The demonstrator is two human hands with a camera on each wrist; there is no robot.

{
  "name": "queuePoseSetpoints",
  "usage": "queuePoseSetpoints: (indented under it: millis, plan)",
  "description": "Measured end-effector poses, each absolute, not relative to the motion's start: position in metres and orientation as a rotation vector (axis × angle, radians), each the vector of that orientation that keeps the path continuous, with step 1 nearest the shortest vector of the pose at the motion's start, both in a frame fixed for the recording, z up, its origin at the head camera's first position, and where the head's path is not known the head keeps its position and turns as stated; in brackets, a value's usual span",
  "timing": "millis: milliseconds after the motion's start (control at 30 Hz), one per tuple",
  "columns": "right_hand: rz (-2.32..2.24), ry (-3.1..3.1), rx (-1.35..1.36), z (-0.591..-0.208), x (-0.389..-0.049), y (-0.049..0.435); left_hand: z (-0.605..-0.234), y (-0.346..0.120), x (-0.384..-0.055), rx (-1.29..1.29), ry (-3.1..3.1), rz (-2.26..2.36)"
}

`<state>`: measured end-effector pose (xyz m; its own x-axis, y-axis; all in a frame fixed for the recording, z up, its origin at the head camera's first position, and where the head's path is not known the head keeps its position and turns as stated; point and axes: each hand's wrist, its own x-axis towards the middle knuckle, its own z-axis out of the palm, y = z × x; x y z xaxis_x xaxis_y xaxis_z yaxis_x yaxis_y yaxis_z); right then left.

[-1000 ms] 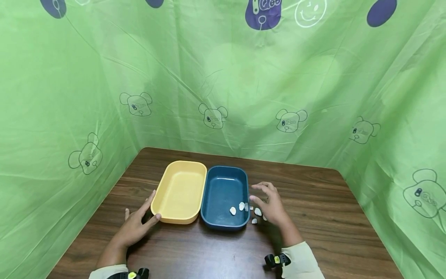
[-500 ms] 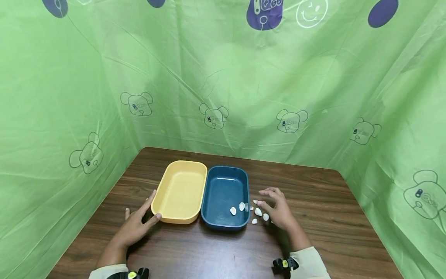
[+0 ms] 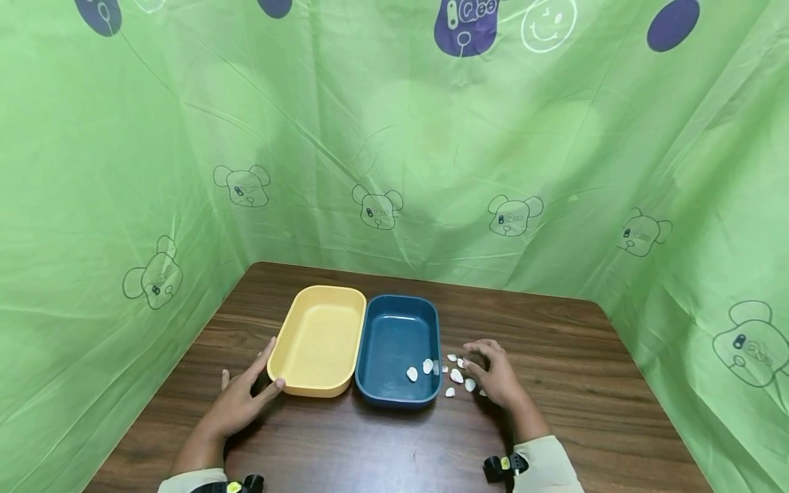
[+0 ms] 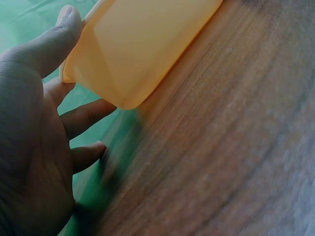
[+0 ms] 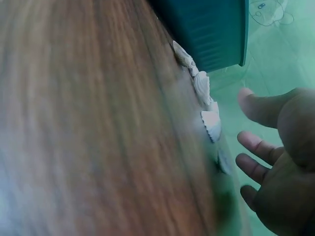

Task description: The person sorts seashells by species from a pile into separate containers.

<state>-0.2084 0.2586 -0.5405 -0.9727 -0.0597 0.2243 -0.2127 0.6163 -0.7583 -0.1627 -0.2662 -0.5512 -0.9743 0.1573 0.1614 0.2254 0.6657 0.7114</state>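
A person works at a dark wood-grain bench (image 3: 555, 356) inside a booth of green printed cloth (image 3: 394, 137), sorting through a scatter of pale shells (image 3: 456, 376). From where I stand, the job appears to be only part-way through. Two shells (image 3: 411, 374) lie on the floor of the blue tray (image 3: 396, 332), towards its near right corner, while at least seven others rest loose on the bench just to the right of it. No shell shows in the yellow tray (image 3: 320, 339), which stands close alongside on the left.

The right hand (image 3: 496, 380) hovers at the edge of the loose group, fingers bent and apart from the thumb; the right wrist view shows nothing pinched between them. The left hand (image 3: 239, 404) is spread around the near left corner of the yellow tray, thumb at the near side and forefinger along the outer left wall, touching it and apparently steadying it.

Whether the shells are bound into the blue tray or out of it, these pictures cannot settle. Either way, by my reading, most of them have yet to be gathered into any container.
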Motion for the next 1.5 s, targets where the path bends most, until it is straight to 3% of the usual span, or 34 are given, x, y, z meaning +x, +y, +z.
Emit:
queuePoseSetpoints:
  millis: [1500]
  plan:
    - [1.206, -2.872, 0.101, -0.557, -0.216, 0.263, -0.551, -0.266, -0.162, -0.317, -2.792, -1.218]
